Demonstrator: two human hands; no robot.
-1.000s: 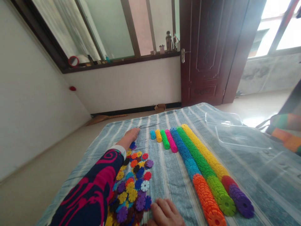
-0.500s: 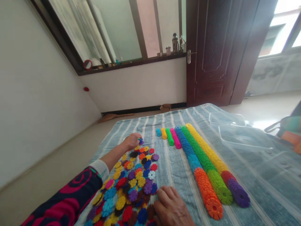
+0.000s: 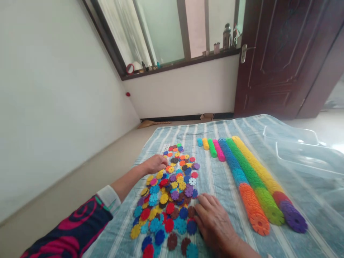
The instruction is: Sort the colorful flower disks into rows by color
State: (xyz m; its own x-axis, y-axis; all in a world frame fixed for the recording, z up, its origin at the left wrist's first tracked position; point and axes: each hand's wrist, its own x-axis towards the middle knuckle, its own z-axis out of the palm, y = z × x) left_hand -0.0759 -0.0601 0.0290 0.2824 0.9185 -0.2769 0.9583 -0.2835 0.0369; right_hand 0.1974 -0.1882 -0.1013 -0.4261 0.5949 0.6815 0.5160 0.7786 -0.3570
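Observation:
Many snowflake discs [image 3: 170, 208], small notched plastic rounds in mixed colours, lie in a loose heap on a striped blue cloth. My left hand [image 3: 156, 164] is at the heap's far left edge, fingers curled down and together against the discs. Whatever lies under its fingertips is hidden. Just beyond it sits a small cluster of discs [image 3: 175, 147] in red, green and purple. My right hand [image 3: 213, 220] rests palm down at the heap's right edge, fingers loosely stretched out and touching the outer discs.
Right of the heap lie long rows of stacked discs, ending in orange [image 3: 254, 209], lime [image 3: 270, 206] and purple [image 3: 292, 215]. Short stacks [image 3: 212, 148] lie farther back. Clear plastic bins [image 3: 301, 163] stand at the right. A wall and a door [image 3: 279, 61] are beyond the bed.
My left hand has come back from the far end of the heap, where the small cluster now shows uncovered. My right hand stays by the heap's right edge. The view has turned left.

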